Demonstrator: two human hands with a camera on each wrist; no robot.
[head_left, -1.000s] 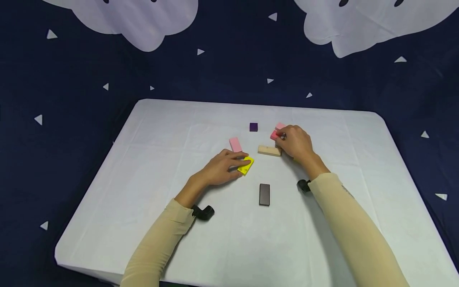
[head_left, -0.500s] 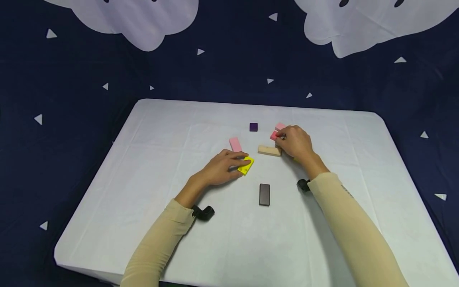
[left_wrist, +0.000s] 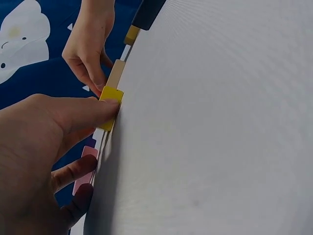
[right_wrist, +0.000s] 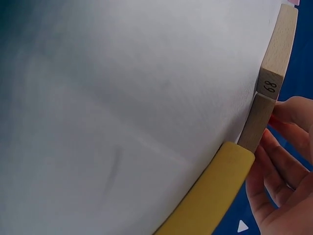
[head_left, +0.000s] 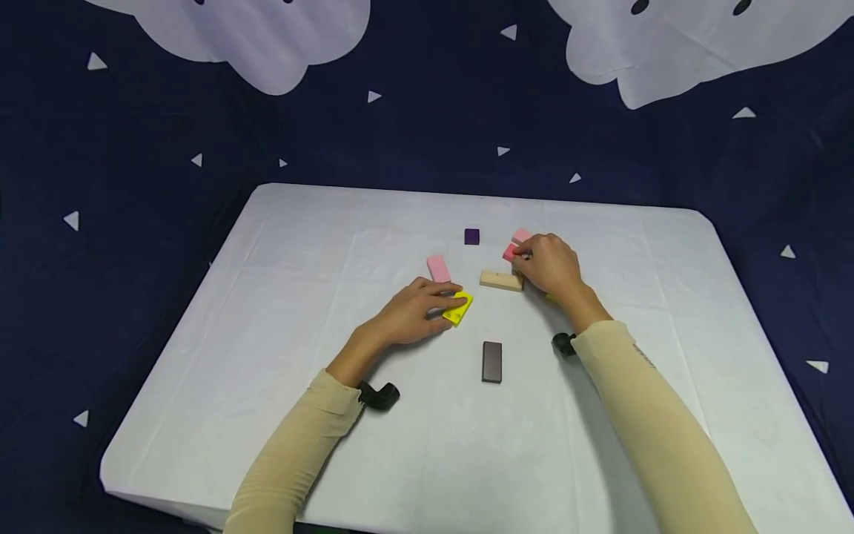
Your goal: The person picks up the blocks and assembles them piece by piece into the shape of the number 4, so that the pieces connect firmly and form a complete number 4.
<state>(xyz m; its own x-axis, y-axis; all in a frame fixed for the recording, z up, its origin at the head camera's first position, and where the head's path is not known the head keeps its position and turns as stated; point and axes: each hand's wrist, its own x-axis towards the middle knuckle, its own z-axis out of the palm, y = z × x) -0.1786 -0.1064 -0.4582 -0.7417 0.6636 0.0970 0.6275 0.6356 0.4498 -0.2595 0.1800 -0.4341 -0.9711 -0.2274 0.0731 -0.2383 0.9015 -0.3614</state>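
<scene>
My left hand (head_left: 410,311) holds a yellow block (head_left: 459,308) with thumb and fingers on the white tabletop. The left wrist view shows the thumb lying on the same yellow block (left_wrist: 112,95). At the far right, my right hand (head_left: 552,265) pinches a small red block (head_left: 509,253), mostly covered by its fingertips. A pink block (head_left: 521,235) lies just behind the red one. In front of the right hand is a long plain wooden block (head_left: 501,280); its end, marked 68, faces the right wrist camera.
Beyond the left fingers lies another pink block (head_left: 438,268). A dark purple block (head_left: 471,236) sits farther back, and a dark brown block (head_left: 492,362) nearer the front. Another yellow block (right_wrist: 210,191) and a shorter wooden block (right_wrist: 257,122) stand close to the right hand.
</scene>
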